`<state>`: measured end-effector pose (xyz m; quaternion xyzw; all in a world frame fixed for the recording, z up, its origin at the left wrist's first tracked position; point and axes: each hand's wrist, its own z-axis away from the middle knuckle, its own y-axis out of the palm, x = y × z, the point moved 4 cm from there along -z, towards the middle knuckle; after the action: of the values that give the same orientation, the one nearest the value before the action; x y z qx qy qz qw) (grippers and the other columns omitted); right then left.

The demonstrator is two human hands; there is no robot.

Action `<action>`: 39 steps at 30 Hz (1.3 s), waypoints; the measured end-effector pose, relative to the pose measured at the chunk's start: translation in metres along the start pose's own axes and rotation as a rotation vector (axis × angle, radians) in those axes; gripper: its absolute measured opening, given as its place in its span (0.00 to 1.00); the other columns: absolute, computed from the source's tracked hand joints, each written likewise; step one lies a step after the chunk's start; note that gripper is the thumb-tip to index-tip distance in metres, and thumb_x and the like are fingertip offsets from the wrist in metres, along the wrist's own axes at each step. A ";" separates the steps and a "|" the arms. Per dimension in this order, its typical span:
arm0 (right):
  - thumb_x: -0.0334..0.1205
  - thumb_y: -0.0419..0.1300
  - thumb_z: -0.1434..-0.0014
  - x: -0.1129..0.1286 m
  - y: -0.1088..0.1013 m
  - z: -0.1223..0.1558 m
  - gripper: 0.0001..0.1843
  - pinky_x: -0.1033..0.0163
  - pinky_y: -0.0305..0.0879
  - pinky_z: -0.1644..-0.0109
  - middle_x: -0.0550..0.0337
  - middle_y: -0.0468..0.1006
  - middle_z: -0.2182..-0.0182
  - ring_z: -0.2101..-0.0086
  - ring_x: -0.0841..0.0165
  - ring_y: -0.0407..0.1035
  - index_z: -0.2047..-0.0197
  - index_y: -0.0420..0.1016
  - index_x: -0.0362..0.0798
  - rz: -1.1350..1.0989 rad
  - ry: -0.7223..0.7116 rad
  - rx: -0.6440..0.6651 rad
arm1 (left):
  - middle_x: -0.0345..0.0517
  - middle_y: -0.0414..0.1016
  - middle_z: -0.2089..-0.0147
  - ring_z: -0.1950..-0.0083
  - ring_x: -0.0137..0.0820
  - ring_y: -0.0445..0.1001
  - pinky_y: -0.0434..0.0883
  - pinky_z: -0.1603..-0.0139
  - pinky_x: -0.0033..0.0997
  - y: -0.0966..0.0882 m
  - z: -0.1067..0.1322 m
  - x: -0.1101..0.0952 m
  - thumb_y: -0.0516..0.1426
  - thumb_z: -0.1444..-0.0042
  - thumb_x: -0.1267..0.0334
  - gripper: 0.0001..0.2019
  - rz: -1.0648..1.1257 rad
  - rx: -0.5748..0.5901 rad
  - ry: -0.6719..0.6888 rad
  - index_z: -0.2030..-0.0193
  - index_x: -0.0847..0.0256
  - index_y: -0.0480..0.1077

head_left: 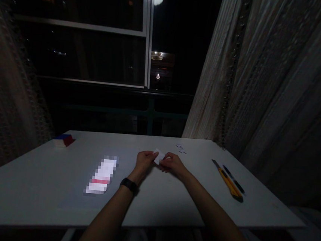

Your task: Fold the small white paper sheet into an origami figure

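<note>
Between my two hands, a little above the white table (165,196), is a small piece of white paper (159,156). My left hand (145,160) pinches its left side with the thumb on top; a dark band sits on that wrist. At the paper's right side, the fingers of my right hand (173,163) are closed on its edge. Just beyond my right hand lie small white paper pieces (181,149) with dark marks. The dim light hides any finer detail on the held paper.
A yellow utility knife (229,184) with its blade out and a dark pen (234,179) lie at the right. Left of my arm is a bright blurred-out rectangle (101,175) on a pale sheet. A blue, red and white block (64,140) stands at the far left.
</note>
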<state>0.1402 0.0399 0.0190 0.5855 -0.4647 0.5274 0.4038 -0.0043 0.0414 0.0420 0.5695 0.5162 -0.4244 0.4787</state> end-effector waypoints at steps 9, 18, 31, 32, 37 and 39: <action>0.47 0.68 0.64 0.006 -0.009 -0.005 0.22 0.67 0.61 0.80 0.71 0.69 0.85 0.84 0.72 0.64 0.71 0.61 0.49 -0.007 -0.203 -0.198 | 0.39 0.65 0.85 0.83 0.21 0.60 0.57 0.82 0.21 0.005 0.000 0.003 0.64 0.62 0.52 0.17 -0.062 0.118 -0.015 0.80 0.68 0.72; 0.46 0.65 0.62 0.010 -0.003 -0.001 0.21 0.67 0.62 0.79 0.61 0.75 0.79 0.78 0.66 0.71 0.66 0.64 0.49 -0.139 -0.179 -0.392 | 0.56 0.77 0.65 0.72 0.28 0.73 0.71 0.74 0.25 0.011 0.002 0.013 0.63 0.60 0.49 0.22 0.136 0.210 -0.211 0.67 0.69 0.73; 0.34 0.67 0.65 0.025 -0.020 0.000 0.28 0.63 0.67 0.64 0.54 0.64 0.47 0.58 0.66 0.67 0.56 0.74 0.54 0.255 -0.342 0.038 | 0.47 0.72 0.79 0.82 0.24 0.68 0.58 0.83 0.21 0.004 -0.002 0.018 0.64 0.60 0.57 0.14 0.123 0.211 -0.265 0.77 0.68 0.68; 0.35 0.67 0.64 0.025 -0.018 0.001 0.26 0.63 0.67 0.65 0.53 0.64 0.47 0.60 0.66 0.67 0.57 0.75 0.53 0.280 -0.344 0.095 | 0.47 0.71 0.79 0.82 0.24 0.68 0.57 0.83 0.21 0.005 -0.002 0.019 0.64 0.61 0.58 0.14 0.116 0.249 -0.280 0.77 0.68 0.68; 0.40 0.67 0.60 0.025 -0.013 0.002 0.16 0.64 0.67 0.66 0.53 0.74 0.57 0.62 0.66 0.69 0.64 0.78 0.49 0.248 -0.369 0.121 | 0.47 0.72 0.80 0.82 0.26 0.69 0.56 0.83 0.21 0.010 0.000 0.022 0.63 0.59 0.57 0.14 0.082 0.368 -0.320 0.76 0.67 0.68; 0.40 0.67 0.59 0.025 -0.011 0.002 0.13 0.62 0.67 0.63 0.54 0.75 0.59 0.62 0.65 0.70 0.67 0.79 0.49 0.194 -0.372 0.128 | 0.48 0.72 0.80 0.82 0.26 0.69 0.55 0.84 0.21 0.010 0.001 0.023 0.62 0.58 0.55 0.15 0.084 0.357 -0.320 0.74 0.68 0.69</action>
<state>0.1513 0.0380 0.0439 0.6497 -0.5511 0.4749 0.2205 0.0081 0.0448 0.0209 0.5915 0.3264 -0.5734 0.4634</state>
